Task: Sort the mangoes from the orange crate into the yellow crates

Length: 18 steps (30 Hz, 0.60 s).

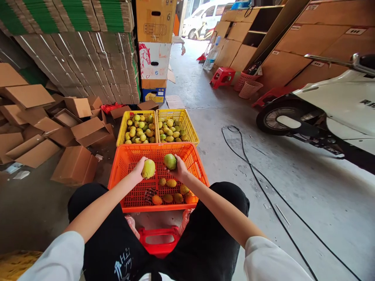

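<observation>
I sit over an orange crate [129, 160] with several yellow, green and orange fruits [172, 195] at its near end. My left hand [138, 168] is closed round a yellow-green fruit [148, 168] above the crate. My right hand [179, 168] is closed round a greener fruit [170, 161] beside it. Beyond the orange crate stand two yellow baskets side by side, the left basket [121, 130] and the right basket [189, 125], each holding several yellow-green fruits.
Flattened and loose cardboard boxes [76, 164] litter the floor to the left, with tall stacks behind. A white scooter [328, 109] stands at right, a black cable [263, 187] running across the concrete. A red stool [159, 240] is between my legs.
</observation>
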Available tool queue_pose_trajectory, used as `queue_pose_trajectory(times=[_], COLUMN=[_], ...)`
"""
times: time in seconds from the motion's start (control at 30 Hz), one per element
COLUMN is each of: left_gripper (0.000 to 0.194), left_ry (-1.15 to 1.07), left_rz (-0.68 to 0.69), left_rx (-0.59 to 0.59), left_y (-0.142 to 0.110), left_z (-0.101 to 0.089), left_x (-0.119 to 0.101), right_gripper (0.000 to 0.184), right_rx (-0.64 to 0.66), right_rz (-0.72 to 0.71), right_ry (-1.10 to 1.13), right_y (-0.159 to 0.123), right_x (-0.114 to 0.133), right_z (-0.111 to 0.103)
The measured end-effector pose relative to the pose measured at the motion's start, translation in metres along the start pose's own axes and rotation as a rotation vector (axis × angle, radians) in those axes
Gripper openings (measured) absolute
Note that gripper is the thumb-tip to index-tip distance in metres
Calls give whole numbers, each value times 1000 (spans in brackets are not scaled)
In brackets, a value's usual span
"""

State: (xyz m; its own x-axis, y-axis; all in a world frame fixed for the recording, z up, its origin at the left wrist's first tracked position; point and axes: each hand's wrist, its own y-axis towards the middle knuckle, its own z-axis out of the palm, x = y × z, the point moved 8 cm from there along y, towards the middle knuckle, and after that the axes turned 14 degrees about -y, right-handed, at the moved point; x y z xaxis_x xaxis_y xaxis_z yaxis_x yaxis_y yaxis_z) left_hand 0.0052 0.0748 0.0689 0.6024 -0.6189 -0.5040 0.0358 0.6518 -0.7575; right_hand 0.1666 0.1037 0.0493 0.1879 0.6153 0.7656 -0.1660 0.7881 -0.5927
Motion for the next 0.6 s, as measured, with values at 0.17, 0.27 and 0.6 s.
queue_pose_trajectory(times=[0.17, 0.27, 0.6], left_gripper=[30, 26, 20], left_ry=[-54, -56, 76], left_rz=[-79, -40, 41], left_rx=[-51, -25, 73], left_y=[1, 2, -3], left_z=[-7, -5, 3], left_x=[5, 2, -4], right_gripper=[28, 21, 36], right_rx=[-125, -87, 27], right_rz=[102, 32, -42], right_ry=[86, 100, 7], right_y=[-1, -4, -15], right_x=[-5, 3, 7], right_z=[-11, -8, 9])
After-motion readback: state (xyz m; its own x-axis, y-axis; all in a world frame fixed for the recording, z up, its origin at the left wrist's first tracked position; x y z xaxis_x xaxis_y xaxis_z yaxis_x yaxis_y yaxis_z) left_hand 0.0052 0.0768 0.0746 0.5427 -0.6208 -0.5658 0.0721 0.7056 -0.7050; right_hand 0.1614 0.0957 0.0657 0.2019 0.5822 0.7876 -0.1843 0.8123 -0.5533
